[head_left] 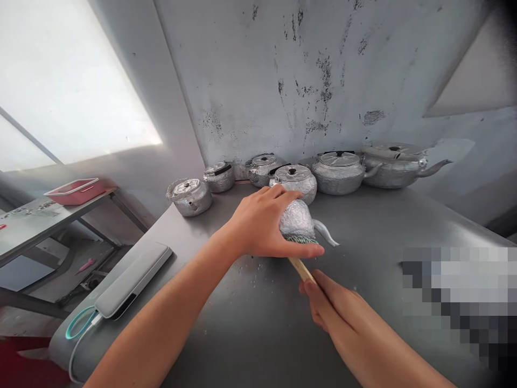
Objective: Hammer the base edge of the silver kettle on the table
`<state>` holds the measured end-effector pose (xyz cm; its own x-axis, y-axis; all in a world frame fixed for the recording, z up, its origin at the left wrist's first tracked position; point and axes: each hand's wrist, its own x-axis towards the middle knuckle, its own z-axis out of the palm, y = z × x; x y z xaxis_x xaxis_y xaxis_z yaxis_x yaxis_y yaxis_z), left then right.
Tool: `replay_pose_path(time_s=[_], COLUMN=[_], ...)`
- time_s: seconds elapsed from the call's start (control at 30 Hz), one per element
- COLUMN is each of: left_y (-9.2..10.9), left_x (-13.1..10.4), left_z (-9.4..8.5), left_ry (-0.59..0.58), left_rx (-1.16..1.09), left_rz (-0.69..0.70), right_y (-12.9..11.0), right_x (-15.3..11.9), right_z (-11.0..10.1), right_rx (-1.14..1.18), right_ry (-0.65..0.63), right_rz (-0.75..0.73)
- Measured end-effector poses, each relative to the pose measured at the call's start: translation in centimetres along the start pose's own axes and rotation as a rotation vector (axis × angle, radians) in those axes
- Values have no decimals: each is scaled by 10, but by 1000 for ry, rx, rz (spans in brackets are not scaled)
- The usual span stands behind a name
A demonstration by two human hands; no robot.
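Note:
A small dented silver kettle [298, 218] is on the grey table in the middle, its curved spout [326, 234] pointing right and downward. My left hand [264, 223] grips it from the left, fingers over its top and thumb stretched along the near side. In my right hand [323, 299] is the wooden handle of a brush [302, 269], with the fingers wrapped round it. Green and white bristles show at the kettle's near lower edge, under my left thumb. Whether they reach inside the kettle cannot be made out, as my left hand hides part of it.
Several lidded silver kettles stand along the wall, among them a small one [189, 197] at left and a large one [393, 166] at right. A grey power bank [133, 281] with a cable lies at the table's left edge. A pink basket [76, 192] sits on a side table.

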<state>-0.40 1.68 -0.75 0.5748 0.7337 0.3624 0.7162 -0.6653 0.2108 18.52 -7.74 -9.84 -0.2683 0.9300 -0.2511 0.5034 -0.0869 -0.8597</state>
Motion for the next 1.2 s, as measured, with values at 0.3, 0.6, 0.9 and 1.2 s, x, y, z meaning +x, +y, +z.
replay_pose_path(time_s=[0.3,0.6,0.9,1.2], left_y=[-1,-1,0,-1], left_x=[0,0,0,0], left_z=[1,1,1,2], left_ry=[0,-4,-1,6], left_rx=[4,7,14,9], left_rz=[8,4,4,12], right_y=[5,-25,-24,-20], right_x=[-2,-9,-10,-12], right_z=[0,-14,2,2], right_rx=[-15,201,291,308], right_ry=[10,-264,-251,-197], right_rz=[32,188,268,261])
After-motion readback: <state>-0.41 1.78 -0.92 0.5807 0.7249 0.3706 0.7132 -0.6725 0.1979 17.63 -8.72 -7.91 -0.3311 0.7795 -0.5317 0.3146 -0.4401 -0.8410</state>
